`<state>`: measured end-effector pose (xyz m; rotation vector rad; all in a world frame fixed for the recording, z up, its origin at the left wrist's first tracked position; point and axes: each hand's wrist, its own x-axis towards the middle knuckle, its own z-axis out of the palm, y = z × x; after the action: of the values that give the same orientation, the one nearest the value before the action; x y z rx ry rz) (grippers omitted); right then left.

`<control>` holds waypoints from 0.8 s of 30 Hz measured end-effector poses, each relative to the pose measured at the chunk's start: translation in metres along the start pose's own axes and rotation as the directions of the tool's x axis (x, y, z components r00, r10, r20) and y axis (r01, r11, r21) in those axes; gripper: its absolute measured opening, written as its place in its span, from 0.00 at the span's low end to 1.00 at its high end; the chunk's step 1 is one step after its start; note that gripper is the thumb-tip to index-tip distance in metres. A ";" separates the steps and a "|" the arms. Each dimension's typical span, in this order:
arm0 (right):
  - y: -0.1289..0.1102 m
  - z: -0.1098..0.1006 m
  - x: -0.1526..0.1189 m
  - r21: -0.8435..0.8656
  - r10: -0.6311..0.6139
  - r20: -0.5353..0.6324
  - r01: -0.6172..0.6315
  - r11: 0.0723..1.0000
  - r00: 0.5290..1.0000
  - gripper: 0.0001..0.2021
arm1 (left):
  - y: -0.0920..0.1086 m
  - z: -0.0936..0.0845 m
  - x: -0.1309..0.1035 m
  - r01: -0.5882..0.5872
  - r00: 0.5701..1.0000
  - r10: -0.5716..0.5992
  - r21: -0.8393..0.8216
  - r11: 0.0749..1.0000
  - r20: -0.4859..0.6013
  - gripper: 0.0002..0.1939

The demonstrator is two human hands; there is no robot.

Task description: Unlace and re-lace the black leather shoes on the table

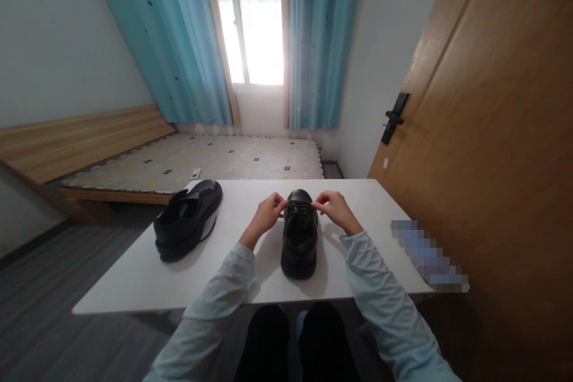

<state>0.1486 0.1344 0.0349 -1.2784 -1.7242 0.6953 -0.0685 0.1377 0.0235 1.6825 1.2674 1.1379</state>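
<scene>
A black lace-up shoe [299,256] stands upright on the white table [250,191], its toe pointing away from me and its opening towards me. At the left side of its laces, my left hand [270,210] has its fingers pinched together. My right hand [332,206] pinches at the right side of the laces. The lace ends between my fingertips are too small to make out clearly. Another black shoe [179,230] rests on the left part of the table, with a lace hanging loose on its right side.
A blurred flat item [427,256] lies along the table's right edge. Behind the table is a bed [250,158] with a small white object [196,173] on it. A wooden door [492,131] stands on the right. My knees are below the front edge.
</scene>
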 end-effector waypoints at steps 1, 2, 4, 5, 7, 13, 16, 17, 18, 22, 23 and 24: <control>-0.001 0.000 -0.001 0.019 0.017 0.010 -0.017 1.000 1.000 0.15 | 0.000 0.000 0.000 -0.022 1.000 0.022 0.023 0.999 -0.010 0.13; -0.002 0.001 -0.001 0.047 0.030 0.017 -0.030 0.998 0.999 0.15 | 0.000 0.000 0.000 -0.051 0.998 0.053 0.054 0.997 -0.023 0.12; -0.005 0.001 -0.003 0.116 0.023 0.024 -0.026 0.993 0.999 0.14 | 0.001 0.000 0.000 -0.112 0.992 0.119 0.135 0.985 -0.046 0.12; -0.007 0.002 -0.003 0.148 0.011 0.032 -0.016 0.989 0.999 0.13 | 0.002 0.000 0.000 -0.137 0.988 0.149 0.175 0.975 -0.052 0.12; -0.009 0.002 -0.003 0.188 -0.008 0.061 -0.003 0.982 0.998 0.10 | 0.004 -0.001 -0.001 -0.181 0.979 0.196 0.214 0.960 -0.052 0.10; -0.009 0.001 -0.002 0.159 -0.032 0.159 0.006 0.987 0.987 0.06 | 0.012 -0.006 -0.003 -0.333 0.942 0.330 0.255 0.908 0.053 0.08; -0.010 -0.002 -0.004 0.150 -0.047 0.182 0.020 0.989 0.982 0.07 | 0.016 -0.007 -0.004 -0.352 0.935 0.346 0.274 0.895 0.071 0.09; -0.011 -0.002 -0.004 0.145 -0.049 0.187 0.022 0.989 0.981 0.07 | 0.017 -0.007 -0.005 -0.347 0.937 0.342 0.270 0.898 0.068 0.10; -0.013 -0.002 -0.005 0.142 -0.048 0.191 0.020 0.990 0.980 0.09 | 0.018 -0.007 -0.005 -0.343 0.939 0.338 0.266 0.901 0.067 0.11; -0.016 0.000 -0.004 0.109 -0.021 0.158 0.004 0.994 0.987 0.15 | 0.020 -0.006 -0.006 -0.349 0.937 0.339 0.247 0.904 0.081 0.10; -0.015 0.002 -0.004 0.092 -0.023 0.143 0.009 0.996 0.989 0.15 | 0.020 -0.006 -0.006 -0.350 0.937 0.341 0.238 0.906 0.079 0.09; -0.015 0.003 -0.003 0.076 -0.029 0.133 0.019 0.997 0.991 0.15 | 0.020 -0.005 -0.006 -0.349 0.937 0.341 0.230 0.908 0.073 0.08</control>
<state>0.1392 0.1271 0.0447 -1.1806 -1.8007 0.8400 -0.0679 0.1272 0.0424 2.1636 1.1521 1.1894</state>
